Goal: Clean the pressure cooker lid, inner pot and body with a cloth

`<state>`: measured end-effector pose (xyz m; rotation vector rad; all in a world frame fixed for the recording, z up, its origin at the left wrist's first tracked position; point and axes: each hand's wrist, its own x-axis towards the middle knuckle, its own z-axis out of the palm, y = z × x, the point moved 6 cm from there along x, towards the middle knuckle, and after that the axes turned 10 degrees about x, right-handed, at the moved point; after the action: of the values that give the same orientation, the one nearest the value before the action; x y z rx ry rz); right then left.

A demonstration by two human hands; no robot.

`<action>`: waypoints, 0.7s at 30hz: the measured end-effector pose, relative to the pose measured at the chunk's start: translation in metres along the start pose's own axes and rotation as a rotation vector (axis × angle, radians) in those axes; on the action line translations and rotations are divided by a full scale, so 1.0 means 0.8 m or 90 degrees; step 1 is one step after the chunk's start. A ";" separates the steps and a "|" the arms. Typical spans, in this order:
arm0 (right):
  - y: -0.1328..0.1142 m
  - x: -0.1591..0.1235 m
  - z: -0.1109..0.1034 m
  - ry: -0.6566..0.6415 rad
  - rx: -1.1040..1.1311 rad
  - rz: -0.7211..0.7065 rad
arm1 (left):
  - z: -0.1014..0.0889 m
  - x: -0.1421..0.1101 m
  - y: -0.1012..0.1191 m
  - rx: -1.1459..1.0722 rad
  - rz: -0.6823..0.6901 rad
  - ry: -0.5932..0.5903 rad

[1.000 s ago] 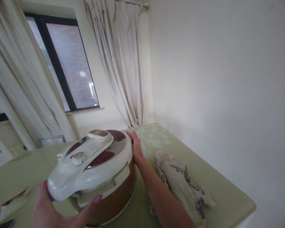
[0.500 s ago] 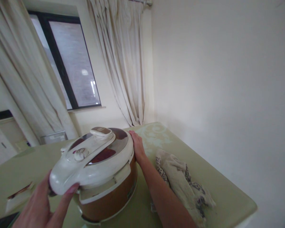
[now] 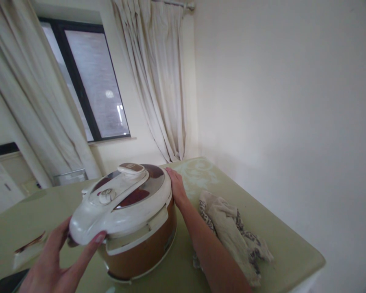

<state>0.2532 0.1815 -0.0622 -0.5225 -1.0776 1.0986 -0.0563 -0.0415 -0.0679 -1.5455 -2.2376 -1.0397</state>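
Lid (image 3: pixel 125 223) shifted rightward; left hand (image 3: pixel 56 264) widely clasps its front; right hand (image 3: pixel 178 189), fingers extended, touches cooker (image 3: pixel 143 257).

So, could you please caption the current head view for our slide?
Two hands on a white-and-brown cooker, a cloth to its right on a green table.

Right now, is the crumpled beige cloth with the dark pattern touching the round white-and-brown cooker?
Apart. The head view shows a strip of green tabletop between the cloth and the cooker's brown side.
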 end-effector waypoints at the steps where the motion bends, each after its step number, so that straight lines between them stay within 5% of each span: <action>1: 0.000 0.001 0.001 -0.010 -0.007 0.006 | -0.004 -0.003 0.009 0.007 -0.001 0.003; 12: 0.008 0.008 -0.002 -0.017 -0.023 0.005 | -0.037 -0.017 0.075 0.033 -0.029 -0.014; 17: -0.005 0.006 -0.007 -0.027 -0.082 -0.018 | -0.042 -0.015 0.070 -0.025 -0.043 -0.036; 21: -0.027 -0.009 -0.016 0.010 -0.126 -0.049 | -0.048 0.014 0.047 -0.205 -0.076 -0.110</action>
<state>0.2739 0.1678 -0.0538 -0.6400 -1.1908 0.9247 -0.0354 -0.0519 -0.0183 -1.7007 -2.3957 -1.4085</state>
